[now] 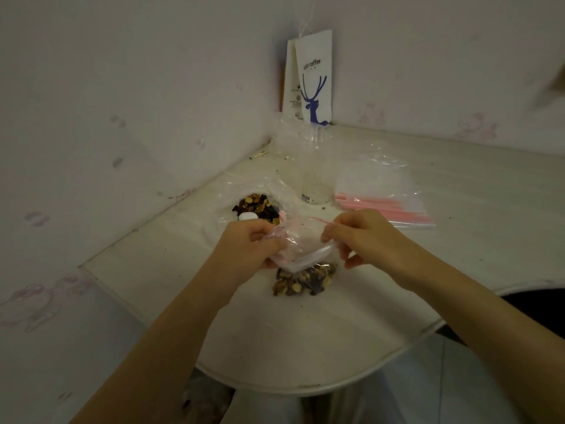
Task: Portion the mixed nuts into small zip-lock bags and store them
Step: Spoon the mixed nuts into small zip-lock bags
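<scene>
Head cam showed both hands on 1 small zip-lock bag [301, 252]. The left hand [250, 244] was curled round its left edge, and the right hand [360, 237] pinched the pink zip strip. Its nuts [305, 278] hung just below the fingers. The big nut bag [260, 206] lay just past the left hand, and the empty bags [385, 203] past the right.

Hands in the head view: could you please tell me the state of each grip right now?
Left hand: grip closed, pinching the small zip-lock bag.
Right hand: grip closed, pinching that bag's top.
</scene>
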